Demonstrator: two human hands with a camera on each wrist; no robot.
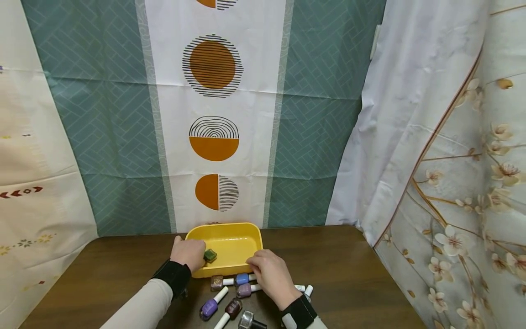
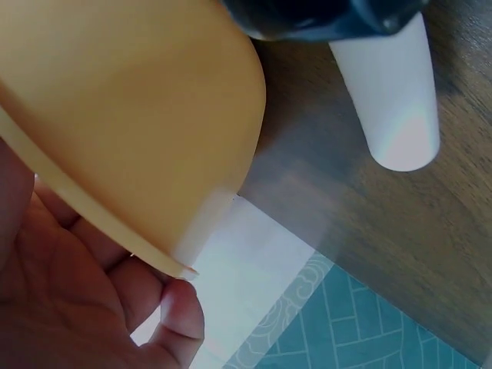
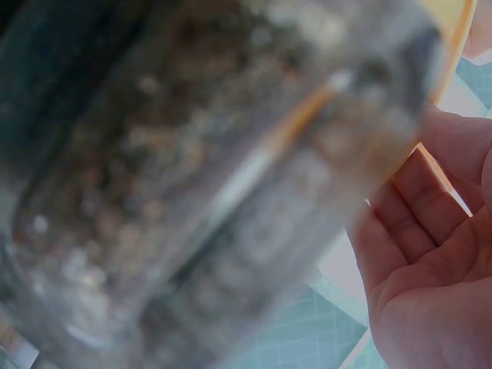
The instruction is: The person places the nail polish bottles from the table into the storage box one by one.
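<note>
A yellow plastic tray (image 1: 238,251) sits at the far side of the table with a small green bottle (image 1: 210,256) inside, near its left wall. My left hand (image 1: 189,253) grips the tray's left rim. In the left wrist view, its fingers (image 2: 134,292) curl about the edge. At the front right corner, my right hand (image 1: 268,272) holds the rim between thumb and fingers. Just in front of the tray lie a glittery brown nail polish bottle (image 1: 217,283), a blue one (image 1: 242,279) and a mauve one (image 1: 244,290).
Nearer me lie a purple nail polish bottle (image 1: 209,309), a dark red one (image 1: 233,308) and a clear one with a black cap (image 1: 247,320). White caps (image 1: 308,290) show beside my right wrist. A patterned curtain (image 1: 222,192) hangs right behind the table.
</note>
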